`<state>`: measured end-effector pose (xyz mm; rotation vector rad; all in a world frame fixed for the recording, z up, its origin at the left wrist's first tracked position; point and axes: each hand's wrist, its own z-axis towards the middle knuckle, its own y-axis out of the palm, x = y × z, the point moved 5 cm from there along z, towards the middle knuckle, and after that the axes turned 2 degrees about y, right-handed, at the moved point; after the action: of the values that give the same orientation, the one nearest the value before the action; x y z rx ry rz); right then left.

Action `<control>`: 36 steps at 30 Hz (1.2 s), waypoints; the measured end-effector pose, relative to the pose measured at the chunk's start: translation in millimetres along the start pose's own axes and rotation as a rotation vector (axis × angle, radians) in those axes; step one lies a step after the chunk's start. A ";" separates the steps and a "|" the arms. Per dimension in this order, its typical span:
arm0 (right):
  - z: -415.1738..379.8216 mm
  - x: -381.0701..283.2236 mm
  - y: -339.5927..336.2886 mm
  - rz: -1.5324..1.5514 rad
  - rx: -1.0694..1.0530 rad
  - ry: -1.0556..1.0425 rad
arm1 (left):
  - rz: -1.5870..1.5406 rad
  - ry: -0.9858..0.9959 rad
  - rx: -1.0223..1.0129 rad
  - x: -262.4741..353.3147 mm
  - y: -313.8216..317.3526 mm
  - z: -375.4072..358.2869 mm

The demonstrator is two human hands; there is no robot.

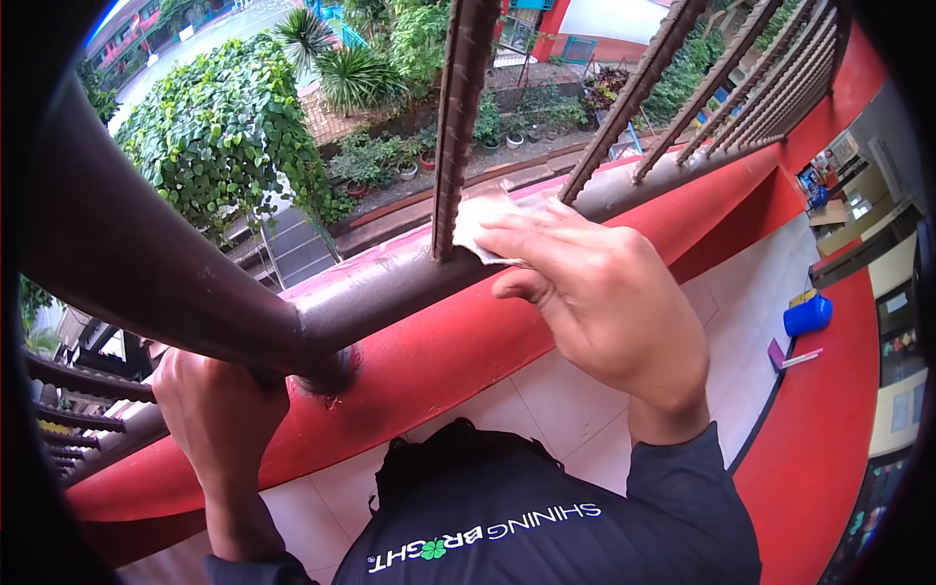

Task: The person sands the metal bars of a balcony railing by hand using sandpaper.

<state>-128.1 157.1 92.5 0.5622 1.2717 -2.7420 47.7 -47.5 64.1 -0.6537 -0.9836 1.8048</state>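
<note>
My right hand (609, 302) presses a whitish cloth (480, 222) onto the brown horizontal rail (385, 300), just beside an upright ridged bar (456, 127). The cloth lies under the fingers, and its folded edge hangs over the rail's near side. Lower left, my left hand (219, 405) is closed on the brown railing, close to where the thick round post (185, 244) meets the rail. Its fingertips are hidden behind the metal. Under the rail runs a red ledge (439, 356).
More ridged bars (624, 102) line the railing toward the upper right. Beyond it, below, are a leafy vine canopy (210, 127) and potted plants. On the corridor's tiled floor (507, 409), a blue container (807, 316) and a pink dustpan-like object (777, 355) sit by the red wall.
</note>
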 end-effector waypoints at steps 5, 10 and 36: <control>6.5 12.8 11.6 -0.006 -0.149 0.079 | -0.010 0.042 0.026 0.5 -0.5 -1.0; 15.8 22.0 18.2 -0.011 -0.263 0.110 | -0.005 0.149 -0.055 -6.1 1.6 0.1; -7.2 -14.8 5.9 -0.085 0.000 0.205 | -0.006 0.170 0.019 -6.3 3.3 -1.9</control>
<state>-110.9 157.2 89.2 0.8263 1.3662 -2.8135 50.1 -53.3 60.4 -0.7775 -0.8532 1.7204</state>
